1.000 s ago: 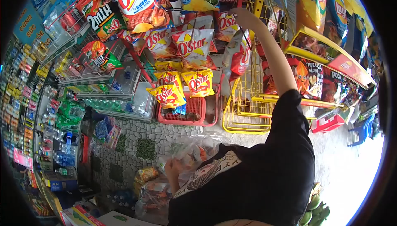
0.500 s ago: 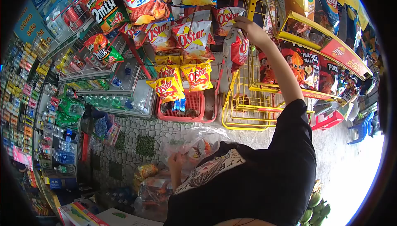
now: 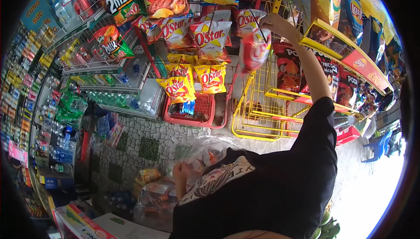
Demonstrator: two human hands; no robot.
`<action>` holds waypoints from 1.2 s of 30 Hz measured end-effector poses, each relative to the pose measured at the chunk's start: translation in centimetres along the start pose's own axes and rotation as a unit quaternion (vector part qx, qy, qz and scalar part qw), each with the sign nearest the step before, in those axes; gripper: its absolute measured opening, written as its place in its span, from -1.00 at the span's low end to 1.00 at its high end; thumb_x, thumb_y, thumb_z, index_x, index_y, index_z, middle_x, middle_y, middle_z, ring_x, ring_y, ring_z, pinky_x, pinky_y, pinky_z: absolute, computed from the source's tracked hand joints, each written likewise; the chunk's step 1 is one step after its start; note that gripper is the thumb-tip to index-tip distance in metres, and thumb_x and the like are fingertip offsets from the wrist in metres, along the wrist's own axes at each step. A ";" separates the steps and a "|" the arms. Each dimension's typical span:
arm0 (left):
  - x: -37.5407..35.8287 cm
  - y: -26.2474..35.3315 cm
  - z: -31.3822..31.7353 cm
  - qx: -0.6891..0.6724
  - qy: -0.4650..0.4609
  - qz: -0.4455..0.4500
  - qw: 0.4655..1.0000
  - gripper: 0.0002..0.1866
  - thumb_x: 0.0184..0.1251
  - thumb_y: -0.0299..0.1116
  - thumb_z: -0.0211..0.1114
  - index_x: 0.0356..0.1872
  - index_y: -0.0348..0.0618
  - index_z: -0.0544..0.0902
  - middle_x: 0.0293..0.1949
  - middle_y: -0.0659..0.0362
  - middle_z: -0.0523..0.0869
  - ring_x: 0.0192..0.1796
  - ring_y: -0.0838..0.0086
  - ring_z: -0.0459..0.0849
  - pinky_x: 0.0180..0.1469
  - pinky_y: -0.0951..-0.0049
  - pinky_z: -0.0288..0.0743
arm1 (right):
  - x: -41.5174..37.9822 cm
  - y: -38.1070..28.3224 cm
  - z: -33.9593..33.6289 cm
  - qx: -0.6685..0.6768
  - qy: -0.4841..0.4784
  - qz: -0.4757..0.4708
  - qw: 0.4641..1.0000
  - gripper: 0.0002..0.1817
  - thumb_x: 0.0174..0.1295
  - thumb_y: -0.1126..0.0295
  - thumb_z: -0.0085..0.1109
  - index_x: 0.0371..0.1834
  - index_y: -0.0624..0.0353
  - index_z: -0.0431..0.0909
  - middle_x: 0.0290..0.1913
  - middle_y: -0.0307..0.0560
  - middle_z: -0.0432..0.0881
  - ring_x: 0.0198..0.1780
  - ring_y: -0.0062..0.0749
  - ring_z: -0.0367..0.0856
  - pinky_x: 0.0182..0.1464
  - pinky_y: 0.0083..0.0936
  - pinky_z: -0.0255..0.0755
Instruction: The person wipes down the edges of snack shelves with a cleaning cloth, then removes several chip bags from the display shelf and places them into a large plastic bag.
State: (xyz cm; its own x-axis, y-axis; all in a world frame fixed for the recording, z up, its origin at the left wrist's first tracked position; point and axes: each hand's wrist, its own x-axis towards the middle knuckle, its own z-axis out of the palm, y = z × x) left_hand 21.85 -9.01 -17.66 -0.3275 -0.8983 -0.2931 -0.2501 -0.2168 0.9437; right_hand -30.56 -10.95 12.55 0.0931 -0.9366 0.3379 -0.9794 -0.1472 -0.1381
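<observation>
My right hand (image 3: 276,25) is raised at the snack rack, fingers closed near a dark thin hook. I cannot make out what is between the fingers. Just below its fingertips hangs a red-and-white chip bag (image 3: 254,51), smeared by motion. An O'Star chip bag (image 3: 246,20) hangs close on the left of the fingers. Down by my body, my left hand (image 3: 180,172) is closed on a large clear plastic bag (image 3: 205,153), which has packets inside.
More O'Star bags (image 3: 209,40) hang left of my right hand, above a red basket (image 3: 192,123). A yellow wire rack (image 3: 258,127) stands at the right, with Lay's and Poca bags on shelves. Drink shelves (image 3: 131,92) line the left.
My right hand has shifted slightly right along the rack. The chip bag below it has turned and is now blurred. My left hand stays at the plastic bag.
</observation>
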 end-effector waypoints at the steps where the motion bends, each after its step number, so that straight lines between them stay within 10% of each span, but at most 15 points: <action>1: -0.2 0.2 -0.1 0.004 0.001 -0.017 1.000 -0.78 0.11 -0.38 0.04 -0.62 -0.32 0.44 -0.71 0.25 0.44 -0.66 0.68 0.33 -0.64 0.63 0.17 | -0.2 -0.2 0.2 0.056 0.026 0.039 0.997 -0.89 -0.09 0.51 0.02 -0.48 0.31 0.45 -0.55 -0.03 0.49 -0.47 -0.36 0.48 -0.42 -0.56 0.33; 8: 0.9 0.6 0.1 0.028 0.002 -0.045 0.999 -0.78 0.11 -0.37 0.04 -0.58 -0.33 0.46 -0.68 0.19 0.49 -0.67 0.61 0.40 -0.64 0.61 0.22 | -0.1 -3.2 -0.3 0.127 0.077 0.195 0.970 -0.78 -0.05 0.35 -0.01 -0.54 0.34 0.48 -0.60 -0.02 0.51 -0.56 -0.47 0.49 -0.47 -0.62 0.35; 11: 1.6 0.4 0.2 0.040 -0.014 -0.029 0.999 -0.79 0.09 -0.36 0.05 -0.58 -0.33 0.47 -0.69 0.19 0.49 -0.67 0.60 0.40 -0.64 0.60 0.22 | -0.1 -4.1 -1.0 0.066 -0.041 0.291 0.954 -0.81 -0.07 0.38 0.05 -0.44 0.29 0.50 -0.54 -0.08 0.53 -0.48 -0.47 0.50 -0.41 -0.58 0.36; 23: 2.3 -1.3 0.6 0.100 -0.034 0.027 0.994 -0.78 0.09 -0.35 0.04 -0.60 -0.32 0.47 -0.72 0.20 0.47 -0.69 0.61 0.37 -0.65 0.59 0.20 | 1.0 -1.3 0.3 -0.100 -0.052 0.023 0.993 -0.86 -0.11 0.58 -0.04 -0.44 0.27 0.47 -0.42 -0.02 0.46 -0.31 -0.26 0.44 -0.26 -0.48 0.31; 36: 0.9 -0.3 0.5 0.008 -0.016 0.026 1.000 -0.79 0.10 -0.37 0.04 -0.58 -0.33 0.46 -0.68 0.19 0.50 -0.67 0.61 0.40 -0.64 0.60 0.24 | 1.1 -0.4 -0.6 -0.049 -0.061 0.073 0.994 -0.88 -0.07 0.49 0.04 -0.48 0.33 0.41 -0.55 0.01 0.46 -0.47 -0.31 0.45 -0.36 -0.49 0.29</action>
State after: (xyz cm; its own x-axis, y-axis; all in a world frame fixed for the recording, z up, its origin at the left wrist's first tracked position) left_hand 21.19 -9.56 -18.33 -0.3689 -0.8956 -0.2485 -0.2458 -0.1639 0.9554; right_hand -30.13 -11.67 13.54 -0.0355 -0.9783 0.2040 -0.9963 0.0187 -0.0834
